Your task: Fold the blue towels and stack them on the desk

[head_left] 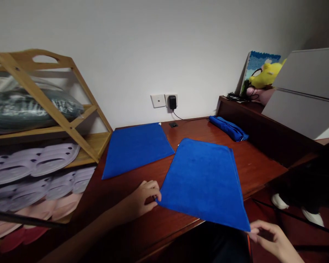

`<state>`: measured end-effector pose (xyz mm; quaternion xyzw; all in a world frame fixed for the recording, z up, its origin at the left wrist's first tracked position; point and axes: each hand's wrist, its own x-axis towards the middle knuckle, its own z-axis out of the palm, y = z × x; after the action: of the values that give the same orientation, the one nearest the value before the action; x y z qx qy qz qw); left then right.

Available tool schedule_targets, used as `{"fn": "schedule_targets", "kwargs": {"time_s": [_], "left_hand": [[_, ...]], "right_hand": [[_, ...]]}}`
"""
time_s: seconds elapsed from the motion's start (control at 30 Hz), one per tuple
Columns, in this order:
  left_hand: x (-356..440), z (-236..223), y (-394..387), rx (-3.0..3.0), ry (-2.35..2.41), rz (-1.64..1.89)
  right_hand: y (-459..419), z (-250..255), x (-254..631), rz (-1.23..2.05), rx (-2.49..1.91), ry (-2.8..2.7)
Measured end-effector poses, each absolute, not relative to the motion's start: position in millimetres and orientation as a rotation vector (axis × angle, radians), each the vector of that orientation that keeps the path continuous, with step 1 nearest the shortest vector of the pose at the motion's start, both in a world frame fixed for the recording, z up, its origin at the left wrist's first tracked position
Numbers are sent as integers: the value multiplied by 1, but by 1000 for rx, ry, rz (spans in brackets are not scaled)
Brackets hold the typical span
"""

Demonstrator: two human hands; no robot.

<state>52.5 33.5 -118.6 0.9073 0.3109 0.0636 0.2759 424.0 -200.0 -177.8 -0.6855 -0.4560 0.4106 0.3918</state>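
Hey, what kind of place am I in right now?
Probably a room in a home or dormitory: a rack of slippers, a charger in the wall socket, and a yellow plush toy on the ledge.

L hand (148, 195) and R hand (268, 235): fingertips cover the gripped corners of the held blue cloth (203, 179). L forearm and R wrist are cut off at btm edge. White tag (159, 124) on the flat blue cloth (137, 148): text too small to read. Charger cable (181, 118): far end not traceable near the rolled blue cloth (227, 128). Wooden rack (44, 93), plastic bag (59, 104) and lilac clogs (56, 157): cut off at L edge, blurred; bag contents unclear. Yellow plush (265, 75): partly hidden behind white unit (304, 73), itself cut off at R edge. Other person (298, 190): upper body out of view, legs lost in shadow.
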Motion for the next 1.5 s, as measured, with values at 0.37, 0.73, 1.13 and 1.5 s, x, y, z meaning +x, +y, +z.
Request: {"fn": "schedule_targets", "kwargs": {"time_s": [0.37,0.73,1.13,1.5], "left_hand": [[77,-47,93,2370,636,23],[216,-121,236,2346,1412,490],[230,-152,261,2150,1363,513],[249,-140,256,2086,1151,324]], "right_hand": [[-167,-126,504,1294,-1706,-1434],[67,-159,534,277,-2061,-1418],[80,-170,544,252,-2150,-1461],[67,-174,556,267,-2375,-1416]]}}
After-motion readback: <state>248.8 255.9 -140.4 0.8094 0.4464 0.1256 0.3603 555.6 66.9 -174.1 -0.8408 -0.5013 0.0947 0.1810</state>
